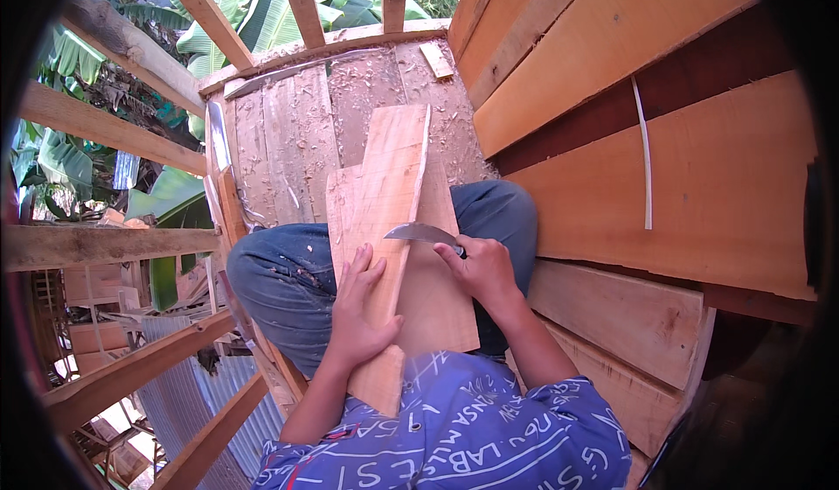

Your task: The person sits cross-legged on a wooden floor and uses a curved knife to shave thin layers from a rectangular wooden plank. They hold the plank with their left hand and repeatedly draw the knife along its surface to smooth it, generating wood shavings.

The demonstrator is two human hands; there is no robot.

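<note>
A long, narrow wooden board [395,171] slants across my lap, its near end against my shirt. My left hand [360,302] lies on the board's lower half, fingers stretched along the wood and thumb out to the right. In my right hand [483,267] is a knife [419,231] with a curved blade, gripped by its dark handle. The blade points left and its tip meets the board's right edge. Under the narrow board a wider wooden board [441,302] rests across my legs; part of it is covered.
Wood shavings lie over the plank floor [293,141] ahead, with a small wood offcut [436,60] near the far edge. Timber rails [114,247] stand along the left and front, banana leaves beyond. A plank wall [682,184] rises close on the right.
</note>
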